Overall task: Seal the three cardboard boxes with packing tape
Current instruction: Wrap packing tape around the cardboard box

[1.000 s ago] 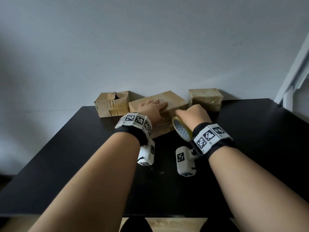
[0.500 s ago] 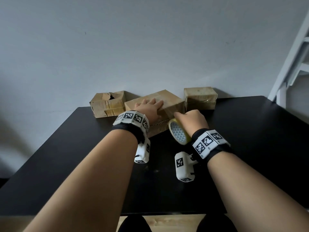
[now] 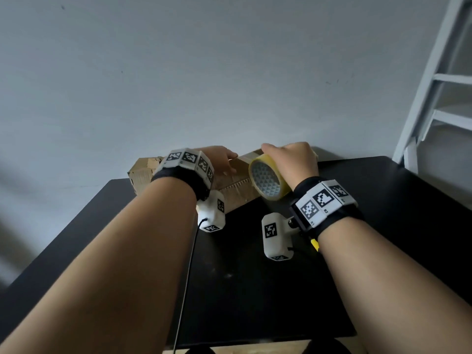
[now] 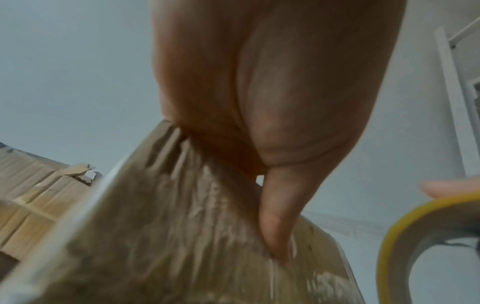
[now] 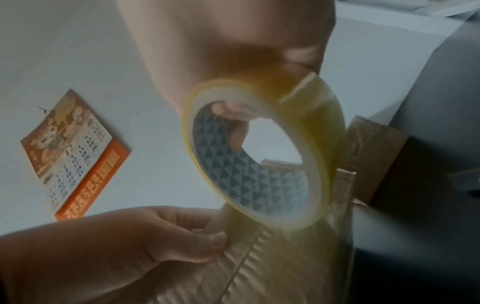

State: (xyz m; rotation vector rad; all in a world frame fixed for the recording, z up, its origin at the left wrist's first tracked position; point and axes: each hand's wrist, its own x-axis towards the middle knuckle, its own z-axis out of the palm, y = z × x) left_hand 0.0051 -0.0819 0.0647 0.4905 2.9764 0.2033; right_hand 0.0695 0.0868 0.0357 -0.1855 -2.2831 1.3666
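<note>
Both hands have risen since half a second ago: the tape roll (image 3: pixel 268 179) now sits above the middle box (image 3: pixel 236 194) rather than at its near side, and the view has tipped up the wall. On the black table (image 3: pixel 383 226) the middle box lies at twelve o'clock, with a torn box (image 3: pixel 143 172) at its ten o'clock and a third box (image 5: pixel 374 160) at its two o'clock, mostly hidden from the head. Left hand (image 3: pixel 219 160) grips the middle box's top edge, fingers curled over, thumb (image 4: pixel 275 222) pressing its near face. Right hand (image 3: pixel 291 159) holds the roll, one fingertip (image 5: pixel 228 109) inside the core. A strip possibly runs down to the box; blur hides it.
</note>
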